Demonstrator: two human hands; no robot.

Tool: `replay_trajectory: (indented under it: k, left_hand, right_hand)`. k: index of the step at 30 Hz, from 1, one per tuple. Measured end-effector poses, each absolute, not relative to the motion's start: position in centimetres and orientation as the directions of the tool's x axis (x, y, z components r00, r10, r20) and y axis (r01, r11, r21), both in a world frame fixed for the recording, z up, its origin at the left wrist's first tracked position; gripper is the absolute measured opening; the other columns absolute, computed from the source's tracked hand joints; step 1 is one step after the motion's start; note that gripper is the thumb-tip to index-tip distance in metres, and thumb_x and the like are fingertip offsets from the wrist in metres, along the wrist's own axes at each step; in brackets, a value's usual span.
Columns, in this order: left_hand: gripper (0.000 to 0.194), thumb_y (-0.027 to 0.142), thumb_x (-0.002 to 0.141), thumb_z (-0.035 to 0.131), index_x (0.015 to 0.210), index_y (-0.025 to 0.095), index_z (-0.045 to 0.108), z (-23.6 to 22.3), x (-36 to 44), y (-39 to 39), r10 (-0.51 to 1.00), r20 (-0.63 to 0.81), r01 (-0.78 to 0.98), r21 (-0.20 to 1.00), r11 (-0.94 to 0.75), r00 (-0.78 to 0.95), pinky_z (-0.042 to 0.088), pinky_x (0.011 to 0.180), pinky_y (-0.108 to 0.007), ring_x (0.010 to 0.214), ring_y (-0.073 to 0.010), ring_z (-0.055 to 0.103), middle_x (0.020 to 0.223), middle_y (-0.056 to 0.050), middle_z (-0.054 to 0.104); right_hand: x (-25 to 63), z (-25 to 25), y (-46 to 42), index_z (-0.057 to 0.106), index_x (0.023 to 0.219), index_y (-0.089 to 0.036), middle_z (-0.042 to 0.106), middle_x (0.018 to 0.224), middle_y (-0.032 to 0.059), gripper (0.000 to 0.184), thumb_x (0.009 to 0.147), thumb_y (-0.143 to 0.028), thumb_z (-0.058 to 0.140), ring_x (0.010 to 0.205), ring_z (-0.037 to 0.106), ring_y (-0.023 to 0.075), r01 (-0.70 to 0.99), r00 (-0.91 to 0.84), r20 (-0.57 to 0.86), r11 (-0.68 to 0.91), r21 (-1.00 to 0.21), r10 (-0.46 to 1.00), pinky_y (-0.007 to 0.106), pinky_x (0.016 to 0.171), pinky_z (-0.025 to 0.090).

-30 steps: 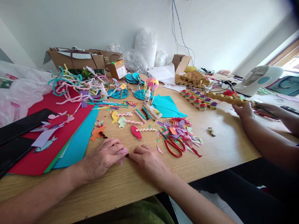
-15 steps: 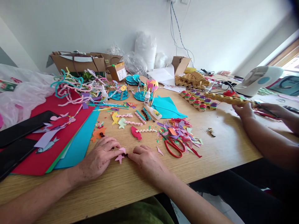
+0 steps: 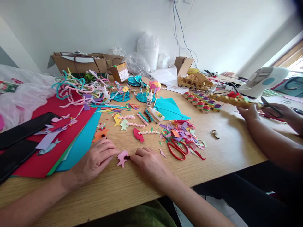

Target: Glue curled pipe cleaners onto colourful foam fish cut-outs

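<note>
Lying flat between our hands, the pink fish cutout [image 3: 122, 157] touched our right hand's [image 3: 148, 164] pinching fingertips at its right edge; our left hand [image 3: 94, 160], loosely curled and holding nothing, rested just left of it on the bench [image 3: 227, 148]

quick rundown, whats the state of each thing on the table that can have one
pink paper fish: flat on table, uncovered, right hand at its edge
left hand: resting beside it, holding nothing
red scissors: lying unused
glue bottle: on its side
cardboard box: flaps open

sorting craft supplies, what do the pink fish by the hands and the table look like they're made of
Pink fish: probably craft foam or thick paper, matte, flat with clean cut edges. Table: wood or wood-look laminate, light with straight grain lines; which one is unclear.
</note>
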State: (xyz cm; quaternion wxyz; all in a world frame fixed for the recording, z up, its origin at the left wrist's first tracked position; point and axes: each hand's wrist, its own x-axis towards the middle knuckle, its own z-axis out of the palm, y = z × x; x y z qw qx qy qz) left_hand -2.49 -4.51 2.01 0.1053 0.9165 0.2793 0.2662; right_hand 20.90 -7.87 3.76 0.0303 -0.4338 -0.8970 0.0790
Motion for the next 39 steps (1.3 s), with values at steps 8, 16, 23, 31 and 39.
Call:
replay_trajectory:
  k: [8, 16, 23, 31, 39]
  left_hand:
    - [0.024, 0.012, 0.090, 0.043, 0.104, 0.021, 0.061, 1.3, -4.2, -4.3, 0.618, 0.506, 0.563, 0.280, -0.777, 0.602, 0.047, 0.088, -0.031, 0.099, -0.0174, 0.056, 0.100, -0.004, 0.062]
    - [0.026, 0.012, 0.090, 0.041, 0.099, 0.020, 0.063, 1.8, -4.3, -4.3, 0.621, 0.531, 0.576, 0.275, -0.770, 0.576, 0.049, 0.086, -0.029, 0.095, -0.0170, 0.059, 0.096, -0.005, 0.065]
    - [0.026, 0.009, 0.088, 0.040, 0.101, 0.021, 0.060, 2.7, -5.3, -3.8, 0.614, 0.627, 0.618, 0.255, -0.743, 0.480, 0.047, 0.089, -0.030, 0.094, -0.0165, 0.059, 0.095, -0.004, 0.063]
    - [0.024, 0.011, 0.088, 0.040, 0.101, 0.020, 0.058, 2.6, -6.1, -3.4, 0.645, 0.671, 0.665, 0.297, -0.685, 0.365, 0.049, 0.084, -0.026, 0.090, -0.0152, 0.060, 0.096, -0.004, 0.061]
    - [0.023, 0.014, 0.089, 0.040, 0.099, 0.022, 0.060, 2.3, -6.1, -3.3, 0.671, 0.653, 0.657, 0.339, -0.673, 0.351, 0.050, 0.082, -0.024, 0.089, -0.0147, 0.062, 0.094, -0.003, 0.063]
  right_hand:
    - [21.6, 4.3, -8.3, 0.059, 0.093, -0.019, 0.062, 0.087, 0.0025, 0.013, 0.089, -0.013, 0.048, 0.079, 0.053, 0.0165, 0.801, -0.572, 0.062, 0.573, -0.173, 0.818, 0.027, 0.068, 0.036]
    - [20.5, 5.8, -5.9, 0.059, 0.094, -0.018, 0.062, 0.089, 0.0068, 0.019, 0.086, -0.010, 0.044, 0.083, 0.055, 0.0187, 0.860, -0.496, 0.097, 0.503, -0.081, 0.863, 0.027, 0.067, 0.037]
    - [16.7, 6.7, -2.5, 0.061, 0.091, -0.015, 0.063, 0.087, 0.0096, 0.024, 0.080, -0.004, 0.043, 0.083, 0.059, 0.0204, 0.867, -0.497, 0.010, 0.498, -0.018, 0.867, 0.026, 0.062, 0.040]
    - [14.9, 5.2, -1.0, 0.062, 0.096, -0.014, 0.064, 0.091, 0.0099, 0.026, 0.082, -0.006, 0.043, 0.084, 0.060, 0.0210, 0.875, -0.484, -0.046, 0.485, 0.006, 0.874, 0.026, 0.062, 0.041]
    - [16.9, 7.3, -2.1, 0.063, 0.086, -0.018, 0.063, 0.093, 0.0061, 0.021, 0.089, -0.014, 0.043, 0.088, 0.058, 0.0178, 0.864, -0.495, 0.072, 0.499, -0.060, 0.866, 0.025, 0.066, 0.039]
